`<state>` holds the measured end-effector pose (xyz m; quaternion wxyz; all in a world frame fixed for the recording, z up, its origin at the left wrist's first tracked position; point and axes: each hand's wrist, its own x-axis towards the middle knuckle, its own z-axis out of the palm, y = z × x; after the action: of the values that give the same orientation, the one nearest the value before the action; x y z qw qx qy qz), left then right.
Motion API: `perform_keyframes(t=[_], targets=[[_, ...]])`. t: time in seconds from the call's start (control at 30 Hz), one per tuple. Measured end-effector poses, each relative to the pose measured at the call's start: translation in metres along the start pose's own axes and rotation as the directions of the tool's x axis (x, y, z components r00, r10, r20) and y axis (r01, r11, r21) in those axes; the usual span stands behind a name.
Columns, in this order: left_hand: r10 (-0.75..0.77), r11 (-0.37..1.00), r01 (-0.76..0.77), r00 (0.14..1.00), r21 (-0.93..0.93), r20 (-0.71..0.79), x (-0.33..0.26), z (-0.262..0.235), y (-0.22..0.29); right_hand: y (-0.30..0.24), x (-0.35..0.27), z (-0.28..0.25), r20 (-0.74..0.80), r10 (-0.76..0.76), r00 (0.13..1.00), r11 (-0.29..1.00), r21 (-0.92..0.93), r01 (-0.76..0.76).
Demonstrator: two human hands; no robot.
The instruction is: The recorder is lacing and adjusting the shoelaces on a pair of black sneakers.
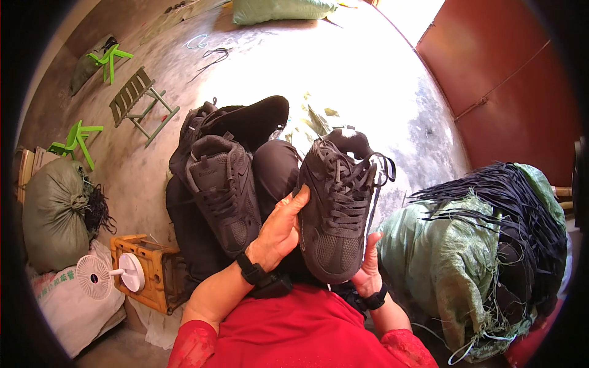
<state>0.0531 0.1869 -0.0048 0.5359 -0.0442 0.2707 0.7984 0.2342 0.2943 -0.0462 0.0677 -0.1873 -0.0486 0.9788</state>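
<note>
Between my two hands is a black lace-up sneaker [334, 214], its toe toward me and its laces tied loosely, with a loop hanging off the right side. My left hand [277, 228] grips its left side, thumb up along the upper. On the other side, my right hand [369, 270] supports the shoe near the toe and sole; part of its fingers is hidden beneath. A second black sneaker [222, 190] rests on my left thigh, also toe toward me. Behind it lie more black pieces, among them a dark curved flap [261, 119]; their exact kind is unclear.
At right stands a green woven sack [423, 257] with bundles of black laces [491, 190] on top. A small white fan [95, 276] sits by a wooden stool [156, 288] at left. Beyond are a folding stool [138, 101], green plastic stools [80, 141] and a tied sack [52, 214].
</note>
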Motion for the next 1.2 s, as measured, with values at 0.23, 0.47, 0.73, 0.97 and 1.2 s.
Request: perform_keyframes(t=[0.23,0.47,0.73,0.97,1.2], targets=[[0.005,1.000,-0.005,1.000,-0.016,0.015,-0.005,-0.001,0.000,-0.002,0.010,-0.006,0.102,-0.024,0.995,0.989,0.147,0.009],[0.013,1.000,-0.013,1.000,0.004,-0.026,0.000,-0.002,-0.006,-0.006,0.009,-0.013,0.103,-0.085,0.991,0.989,0.128,0.071],[0.104,0.995,-0.104,0.994,0.003,-0.034,0.007,0.017,-0.002,-0.004,-0.003,0.009,0.007,-0.061,0.998,0.997,0.047,0.061],[-0.126,0.962,0.120,0.992,0.245,0.009,-0.004,0.019,0.004,-0.023,-0.013,0.041,-0.205,-0.395,0.895,0.904,-0.260,0.339],[0.356,0.148,-0.500,0.832,0.853,0.425,-0.064,0.017,0.068,-0.093,0.016,-0.010,-0.127,-0.510,0.851,0.790,-0.460,0.405]])
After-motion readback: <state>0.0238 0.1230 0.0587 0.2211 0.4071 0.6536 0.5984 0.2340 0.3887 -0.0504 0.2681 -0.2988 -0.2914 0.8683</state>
